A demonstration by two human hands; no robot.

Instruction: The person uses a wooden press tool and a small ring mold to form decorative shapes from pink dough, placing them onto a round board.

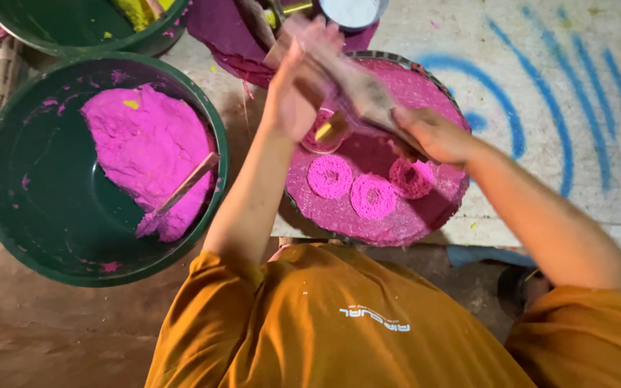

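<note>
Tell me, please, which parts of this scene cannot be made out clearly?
- Head view: the tool between the left hand and right hand is motion-blurred.
- The pink piece under the hands is partly covered.
- The upper green bowl is cut off by the top edge.

Tool (pixel 357 90) between both hands motion-blurred, kind unclear. Second green basin (pixel 73 29) at 11 o'clock cut by top edge.

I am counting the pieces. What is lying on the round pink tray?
Three pink rings lie on the round pink tray. The hands and a blurred tool cover the part behind them.
</note>
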